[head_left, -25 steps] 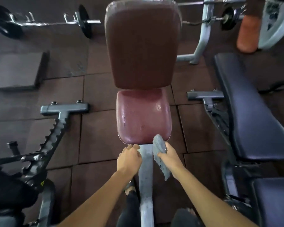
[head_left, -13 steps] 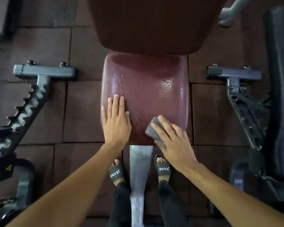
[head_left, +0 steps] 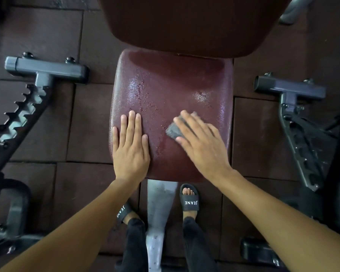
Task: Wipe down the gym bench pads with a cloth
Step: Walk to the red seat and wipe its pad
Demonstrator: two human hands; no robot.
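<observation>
The maroon seat pad [head_left: 171, 89] fills the middle of the view, wet and shiny with droplets. Above it is the lower edge of the brown back pad [head_left: 185, 22]. My left hand [head_left: 131, 146] lies flat on the seat's near left part, fingers straight. My right hand [head_left: 200, 142] presses a small grey cloth [head_left: 174, 131] onto the seat's near right part with straight fingers; most of the cloth is hidden under the palm.
The bench's pale metal beam [head_left: 159, 201] runs toward me between my feet in black slides [head_left: 189, 202]. A grey toothed adjuster frame [head_left: 24, 107] stands at the left, and another grey frame [head_left: 294, 107] beside a black bench at the right. Dark rubber tiles cover the floor.
I have leaned in closer over the seat. Both hands moved from the seat's front edge onto its top; the right hand slid the cloth farther up the pad.
</observation>
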